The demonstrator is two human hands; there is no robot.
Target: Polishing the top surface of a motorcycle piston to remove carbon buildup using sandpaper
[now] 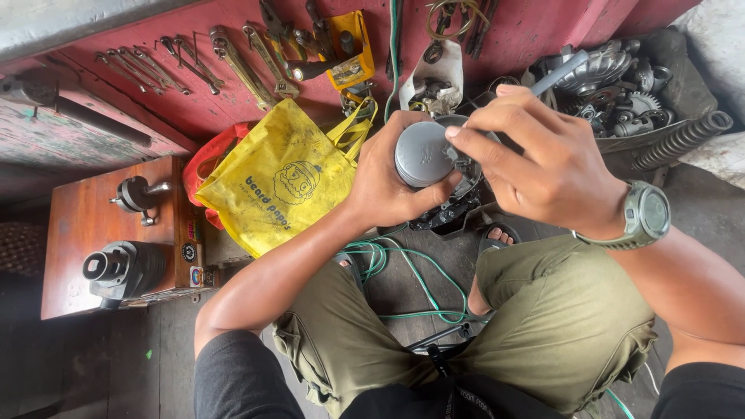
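your left hand [384, 182] is wrapped around a grey metal cylinder [421, 153], fingers curled behind it and thumb pressed along its lower edge, so the grip is clamped firmly on that part, which you hold up in front of you above your knees with its flat round end facing you. your right hand [543, 159] comes in from the other side, fingertips [458, 133] touching the cylinder's right rim, pinched together there; whether they hold something small between them you cannot tell from this view. a grey watch [646, 215] sits on your right wrist. just behind the cylinder a dark engine part [454, 206] shows below your hands. green wire [403, 271] loops across the floor between your legs, which are in olive trousers [559, 318]. to your left a yellow bag [283, 178] lies against a red bag [209, 159], and beside them a wooden box [77, 225] carries a finned black cylinder [124, 268] and a small crank piece [138, 195]. a row of wrenches [194, 66] lies on the red board [155, 101] beyond the bag. to the right, a tray of gears and metal parts [621, 85] sits near a coil spring [683, 140].
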